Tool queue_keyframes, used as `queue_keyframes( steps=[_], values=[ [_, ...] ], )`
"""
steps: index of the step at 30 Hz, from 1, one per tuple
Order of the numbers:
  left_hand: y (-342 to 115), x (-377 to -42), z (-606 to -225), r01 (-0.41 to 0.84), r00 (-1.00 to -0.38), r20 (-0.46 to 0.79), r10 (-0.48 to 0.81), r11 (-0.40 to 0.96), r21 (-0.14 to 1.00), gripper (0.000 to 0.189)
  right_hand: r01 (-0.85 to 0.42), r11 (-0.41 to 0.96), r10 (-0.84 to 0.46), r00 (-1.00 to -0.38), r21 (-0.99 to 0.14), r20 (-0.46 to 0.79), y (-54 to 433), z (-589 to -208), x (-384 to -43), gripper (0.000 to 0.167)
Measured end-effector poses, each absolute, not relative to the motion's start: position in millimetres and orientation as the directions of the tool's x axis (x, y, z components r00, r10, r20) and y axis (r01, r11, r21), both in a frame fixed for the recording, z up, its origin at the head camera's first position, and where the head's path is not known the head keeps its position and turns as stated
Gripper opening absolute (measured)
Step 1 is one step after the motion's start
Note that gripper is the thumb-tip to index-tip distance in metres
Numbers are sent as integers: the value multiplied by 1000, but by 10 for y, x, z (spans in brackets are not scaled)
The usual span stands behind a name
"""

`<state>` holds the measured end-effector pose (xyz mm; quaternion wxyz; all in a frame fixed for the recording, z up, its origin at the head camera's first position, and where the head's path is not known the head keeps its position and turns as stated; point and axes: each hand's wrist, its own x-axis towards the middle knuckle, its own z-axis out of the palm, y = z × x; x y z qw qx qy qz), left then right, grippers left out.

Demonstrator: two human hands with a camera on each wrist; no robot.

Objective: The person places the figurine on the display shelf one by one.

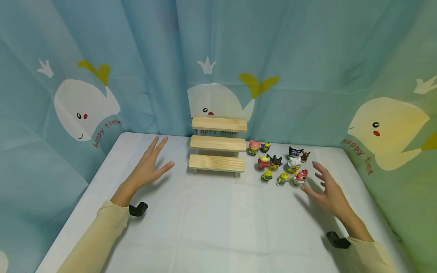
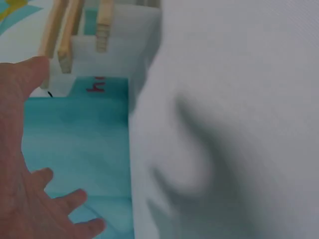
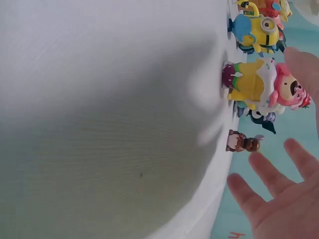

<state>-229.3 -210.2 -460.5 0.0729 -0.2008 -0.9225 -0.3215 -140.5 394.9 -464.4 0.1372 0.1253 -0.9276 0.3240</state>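
My left hand (image 1: pixel 146 169) hovers over the table's left side with fingers spread, holding nothing. To its right stands a three-tier wooden display shelf (image 1: pixel 217 163) with pale planks on light supports. At the right, my right hand (image 1: pixel 329 191) is held above the table, fingers apart and grasping nothing. Just beyond its fingertips is a pink bear figurine (image 3: pixel 269 84) with a yellow body and white frosting-like top. Beside that in the right wrist view is a yellow one-eyed figurine (image 3: pixel 255 32) in blue. A small brown figurine (image 3: pixel 242 142) stands farther back.
Several more small figurines cluster right of the shelf, among them a red-clothed one (image 1: pixel 263 162), a black-eared one (image 1: pixel 275 162) and a pink one (image 1: pixel 253 147). A white cloth covers the table (image 1: pixel 211 220). Blue curtains (image 1: pixel 307 76) with whale prints enclose its back and sides.
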Motion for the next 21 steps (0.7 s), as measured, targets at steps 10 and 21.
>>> queue_keyframes(
  steps=[10, 21],
  values=[
    [-1676, -2543, -4505, 422, -896, 276, 347, 474, 773, 86, -370, 650, -174, -923, -663, 345, 3902, -4735, -1501, 86],
    [-1415, -2751, -4477, 337, -907, 215, 363, 318, 886, 85, -332, 611, -156, -940, -719, 302, 3830, -4768, -1579, 77]
  ],
)
